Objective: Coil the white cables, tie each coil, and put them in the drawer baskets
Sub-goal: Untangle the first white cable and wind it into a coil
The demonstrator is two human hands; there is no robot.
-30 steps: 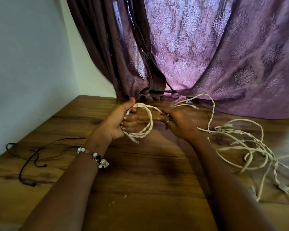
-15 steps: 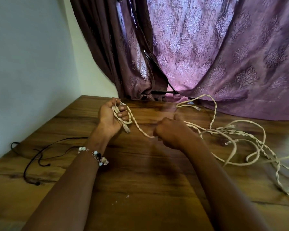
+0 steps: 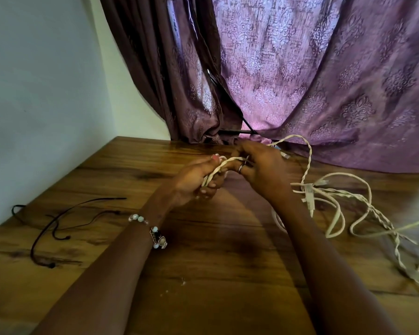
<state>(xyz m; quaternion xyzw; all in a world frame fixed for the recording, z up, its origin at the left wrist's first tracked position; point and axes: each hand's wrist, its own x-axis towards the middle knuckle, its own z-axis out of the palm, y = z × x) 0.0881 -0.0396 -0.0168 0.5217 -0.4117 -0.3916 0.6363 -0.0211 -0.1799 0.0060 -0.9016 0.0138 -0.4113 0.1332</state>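
My forearms reach out over the wooden table [image 3: 215, 274]. A beaded bracelet [image 3: 153, 232] circles my left wrist, and a thin black cord [image 3: 58, 221] lies to the near left. My left hand [image 3: 194, 182] grips a small bundle of twisted white cable [image 3: 214, 171], fingers curled round it. Just beside it, my right hand [image 3: 261, 168] pinches the same cable. The loose remainder [image 3: 344, 209] lies tangled on the table to the right. Farther off hangs a purple curtain [image 3: 312, 81].

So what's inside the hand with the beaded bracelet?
The left hand grips loops of twisted white cable, which poke out above its curled fingers. How many loops it holds is hidden inside the fist.
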